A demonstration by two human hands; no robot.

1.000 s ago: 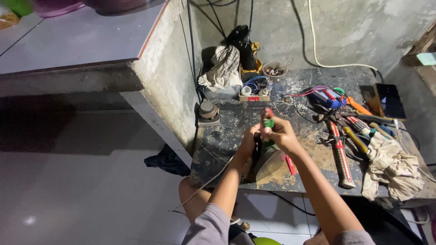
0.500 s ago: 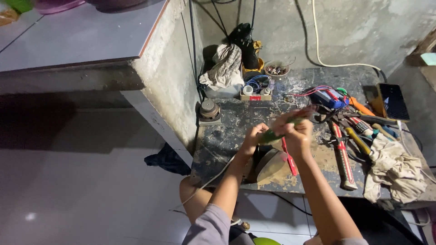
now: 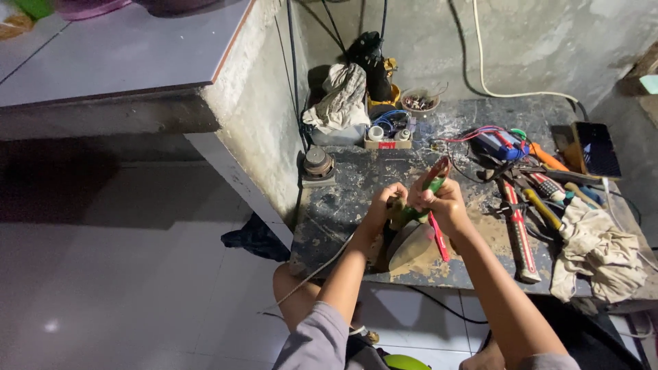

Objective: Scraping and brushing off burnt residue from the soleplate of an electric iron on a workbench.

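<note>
both hands grip one green-handled tool (image 3: 419, 200) above the stained workbench (image 3: 343, 205): left hand (image 3: 385, 205) wraps its lower end, right hand (image 3: 439, 200) clasps its handle.

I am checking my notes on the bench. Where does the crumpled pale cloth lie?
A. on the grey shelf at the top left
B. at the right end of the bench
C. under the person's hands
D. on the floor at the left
B: the cloth lies at the right end of the bench, beside the tools, away from both hands.
</note>
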